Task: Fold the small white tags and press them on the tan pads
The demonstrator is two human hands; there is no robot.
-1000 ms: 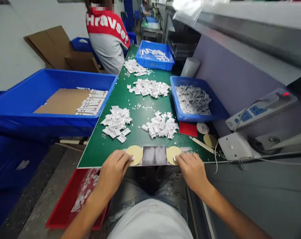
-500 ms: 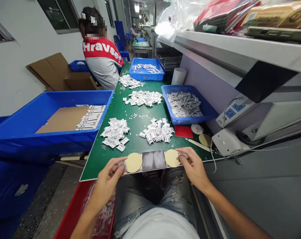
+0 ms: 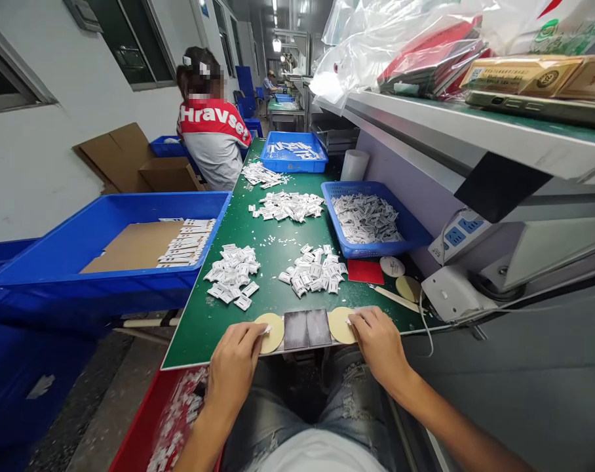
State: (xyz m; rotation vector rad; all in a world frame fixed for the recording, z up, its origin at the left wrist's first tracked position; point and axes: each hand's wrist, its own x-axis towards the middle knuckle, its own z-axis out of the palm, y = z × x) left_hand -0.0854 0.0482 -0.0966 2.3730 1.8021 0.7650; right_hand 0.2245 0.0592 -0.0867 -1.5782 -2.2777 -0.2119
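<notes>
At the near edge of the green table (image 3: 213, 337), L hand (image 3: 236, 359) had thumb & fingers closed on a small white pc (image 3: 267, 329), its end jutting past the tips over the yellow L disc (image 3: 274, 339). R hand (image 3: 377, 341) pinched another white pc (image 3: 348, 321), mostly hidden by fingers, over the R disc (image 3: 339, 328); couldn't tell if either touched. Dark pads (image 3: 307, 329) sat btwn discs, w/ white piles (image 3: 232, 270) beyond.

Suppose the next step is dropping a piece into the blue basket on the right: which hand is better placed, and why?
Probably the right hand: it is at the right yellow disc, nearer the blue basket. The left hand, at the left yellow disc, would have to reach farther across.
</notes>
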